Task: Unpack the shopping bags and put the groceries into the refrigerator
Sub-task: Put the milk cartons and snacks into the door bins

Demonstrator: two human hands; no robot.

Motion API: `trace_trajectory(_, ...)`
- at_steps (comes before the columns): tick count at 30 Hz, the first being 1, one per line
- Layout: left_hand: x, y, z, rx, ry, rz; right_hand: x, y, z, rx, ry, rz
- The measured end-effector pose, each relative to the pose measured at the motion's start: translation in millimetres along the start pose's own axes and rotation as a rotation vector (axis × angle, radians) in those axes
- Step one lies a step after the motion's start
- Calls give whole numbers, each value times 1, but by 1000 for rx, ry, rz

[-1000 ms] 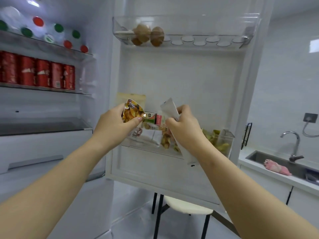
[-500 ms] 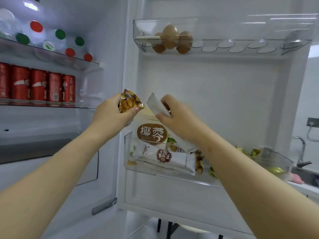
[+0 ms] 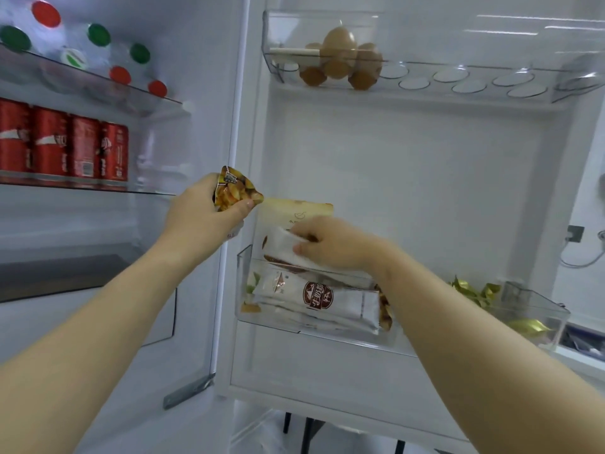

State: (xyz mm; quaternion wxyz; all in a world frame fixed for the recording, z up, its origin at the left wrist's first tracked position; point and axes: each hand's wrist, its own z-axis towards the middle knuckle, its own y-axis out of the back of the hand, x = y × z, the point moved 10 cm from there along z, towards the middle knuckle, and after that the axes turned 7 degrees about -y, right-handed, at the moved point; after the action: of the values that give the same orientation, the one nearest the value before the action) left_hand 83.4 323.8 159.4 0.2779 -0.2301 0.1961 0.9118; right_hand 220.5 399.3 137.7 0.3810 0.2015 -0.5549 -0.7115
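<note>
The refrigerator stands open in front of me. My left hand (image 3: 204, 216) grips a small yellow-brown snack packet (image 3: 236, 189) just left of the door's inner edge. My right hand (image 3: 334, 245) pinches a white packet (image 3: 278, 245) and holds it at the top of the clear door bin (image 3: 327, 330). In that bin lie a white-and-brown wrapped bar (image 3: 314, 298), a tall cream pouch (image 3: 296, 211) standing behind, and gold-wrapped sweets (image 3: 474, 290) at the right end.
Several brown eggs (image 3: 340, 62) sit in the upper door tray (image 3: 474, 83). Red cans (image 3: 65, 145) line a glass shelf at left, with bottles with red and green caps (image 3: 98, 36) on the shelf above. A counter edge (image 3: 582, 348) shows far right.
My right hand has dropped with the white packet from chest height down to the door bin. My left hand with the snack packet stays beside it. The view has moved closer.
</note>
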Motion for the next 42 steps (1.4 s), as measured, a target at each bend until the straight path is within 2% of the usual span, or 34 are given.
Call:
trace_trajectory(2, -3, -4, -2, 12, -19, 12, -3, -14, -1, 46, -11, 2)
trace_trajectory(6, -13, -9, -6, 23, -57, 40, -14, -5, -2, -95, -106, 194)
trace_trajectory(8, -17, -9, -9, 9, -78, 69, -16, -3, -4, -128, -122, 205)
trace_trajectory(12, -31, -15, -16, -11, -136, 67, -15, -8, -9, -72, -159, 184)
trace_trajectory(14, -40, -21, -18, -5, -154, -11, -20, -5, -15, -94, -191, 256)
trace_trajectory(16, -47, -31, -18, 18, -143, -106, -31, 13, -25, -223, -205, 397)
trace_trajectory(18, -53, -47, -17, 73, -97, -176, -52, 31, -38, -355, -251, 643)
trace_trajectory(20, -60, -68, -16, 145, -49, -300, -68, 36, -49, -382, -294, 813)
trace_trajectory(24, -83, -110, -22, 268, -54, -404, -83, 41, -62, -369, -282, 929)
trace_trajectory(28, -96, -147, -30, 356, -30, -478, -107, 54, -79, -440, -298, 1030)
trace_trajectory(31, -106, -164, -33, 383, -107, -379, -131, 67, -98, -545, -352, 983)
trace_trajectory(37, -112, -179, -35, 359, -230, 7, -164, 84, -136, -761, -479, 644)
trace_trajectory(39, -112, -187, -37, 412, -278, 192, -167, 84, -142, -753, -536, 513)
trace_trajectory(42, -111, -197, -42, 518, -301, 342, -169, 77, -138, -645, -591, 381)
